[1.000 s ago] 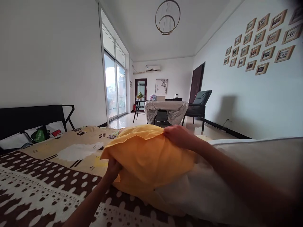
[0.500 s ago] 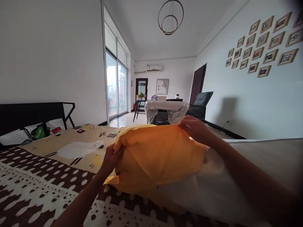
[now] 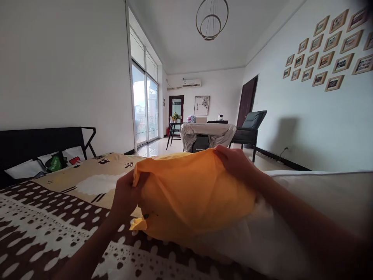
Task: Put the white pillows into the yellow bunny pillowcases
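Observation:
A yellow-orange pillowcase (image 3: 189, 190) is stretched between my hands, covering part of a white pillow (image 3: 244, 237) whose bare end shows at the lower right. My left hand (image 3: 125, 194) is closed on the case's upper left corner, with some fingers hidden by the cloth. At the top edge, further right, my right hand (image 3: 231, 159) pinches the fabric. A small loose flap of yellow cloth hangs at the lower left, beside a little dark mark.
Beneath lies a brown and white dotted bedspread (image 3: 26, 229) with a sheep-printed section. A black headboard (image 3: 40, 146) and printed bag (image 3: 58, 161) are at left. Behind stand a covered table (image 3: 208, 128) and black chair (image 3: 250, 124). A pale padded edge (image 3: 326, 194) runs along the right.
My left hand has moved up and left with the pillowcase corner. My right hand has shifted slightly along the top edge to the left. The view has turned a little left.

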A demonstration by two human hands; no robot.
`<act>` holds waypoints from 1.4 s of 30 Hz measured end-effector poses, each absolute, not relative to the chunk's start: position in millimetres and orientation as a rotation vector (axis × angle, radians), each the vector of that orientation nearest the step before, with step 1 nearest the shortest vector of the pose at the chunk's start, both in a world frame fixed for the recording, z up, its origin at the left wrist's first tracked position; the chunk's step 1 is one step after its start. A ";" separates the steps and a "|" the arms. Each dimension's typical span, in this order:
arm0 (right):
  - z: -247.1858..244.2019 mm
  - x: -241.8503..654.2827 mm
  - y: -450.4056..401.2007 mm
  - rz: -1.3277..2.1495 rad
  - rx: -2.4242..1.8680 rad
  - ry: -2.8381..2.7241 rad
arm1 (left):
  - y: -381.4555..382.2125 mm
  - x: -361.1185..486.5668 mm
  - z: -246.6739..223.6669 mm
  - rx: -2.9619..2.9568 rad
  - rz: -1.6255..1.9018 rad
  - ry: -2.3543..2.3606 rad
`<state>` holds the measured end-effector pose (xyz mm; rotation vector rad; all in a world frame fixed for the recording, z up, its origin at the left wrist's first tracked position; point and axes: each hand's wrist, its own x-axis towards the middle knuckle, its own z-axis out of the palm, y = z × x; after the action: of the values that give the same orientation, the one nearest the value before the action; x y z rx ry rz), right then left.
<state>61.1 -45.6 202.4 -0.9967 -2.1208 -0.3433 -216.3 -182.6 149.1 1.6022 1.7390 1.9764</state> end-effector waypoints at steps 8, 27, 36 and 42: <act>208.9 85.0 -42.6 -0.478 -1.208 -2.268 | -186.8 -241.9 154.1 1.781 1.746 1.609; 195.9 -43.8 -84.9 0.134 -0.547 -2.439 | -185.3 -224.8 132.3 1.669 1.884 1.561; 202.8 -33.5 -72.3 0.257 -0.503 -2.297 | -171.0 -223.6 86.2 1.387 1.857 1.490; 213.9 -27.7 -74.0 0.164 -0.554 -2.352 | -165.9 -222.4 83.2 1.391 1.754 1.410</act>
<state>-27.7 -74.0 213.9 -0.5545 -2.3519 0.1643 -222.4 -165.9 83.2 1.3913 1.4100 1.7536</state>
